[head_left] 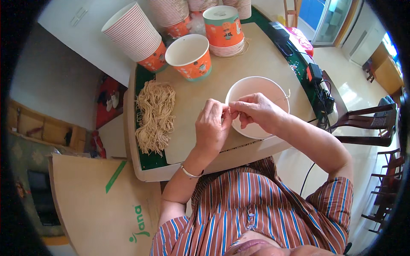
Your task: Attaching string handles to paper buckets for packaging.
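A large white paper bucket [256,130] stands near the table's front edge, its mouth facing up toward me. A short end of pale cord [288,94] sticks out at its right rim. At the left rim, my left hand [212,126] and my right hand [259,112] meet with thumbs and fingertips pinched together. What lies between the fingertips is too small and hidden to make out. The right hand reaches across the bucket's mouth. A bundle of beige cords [154,115] lies to the left of my left hand.
An orange patterned bucket [193,64] stands behind, beside a leaning bucket stack [133,36] and an upside-down stack [224,32]. Black adapters and cables [321,91] line the right table edge. A cardboard box [92,187] stands at lower left, a wooden chair [367,123] at right.
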A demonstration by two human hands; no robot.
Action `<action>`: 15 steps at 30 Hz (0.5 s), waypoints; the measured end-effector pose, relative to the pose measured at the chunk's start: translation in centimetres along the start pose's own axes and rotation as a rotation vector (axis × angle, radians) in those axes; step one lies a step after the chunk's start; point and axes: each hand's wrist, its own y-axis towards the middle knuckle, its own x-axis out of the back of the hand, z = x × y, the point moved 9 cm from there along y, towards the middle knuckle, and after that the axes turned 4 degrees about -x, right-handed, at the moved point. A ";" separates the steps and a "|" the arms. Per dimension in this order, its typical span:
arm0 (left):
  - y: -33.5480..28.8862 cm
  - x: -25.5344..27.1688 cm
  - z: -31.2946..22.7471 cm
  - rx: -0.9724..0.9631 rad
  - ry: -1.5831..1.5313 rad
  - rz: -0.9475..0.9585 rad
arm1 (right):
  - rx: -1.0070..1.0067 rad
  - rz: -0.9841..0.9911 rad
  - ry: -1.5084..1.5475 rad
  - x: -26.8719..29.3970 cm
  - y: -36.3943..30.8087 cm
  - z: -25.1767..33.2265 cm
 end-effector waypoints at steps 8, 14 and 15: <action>0.1 0.0 -0.3 -0.035 0.005 0.034 | 0.001 0.001 0.004 0.1 0.5 -0.4; -0.2 0.1 0.3 0.053 -0.139 -0.017 | -0.010 0.018 0.020 0.0 0.7 -0.7; -0.2 0.2 0.7 0.094 -0.202 -0.041 | -0.021 0.035 0.004 -0.2 0.7 -0.9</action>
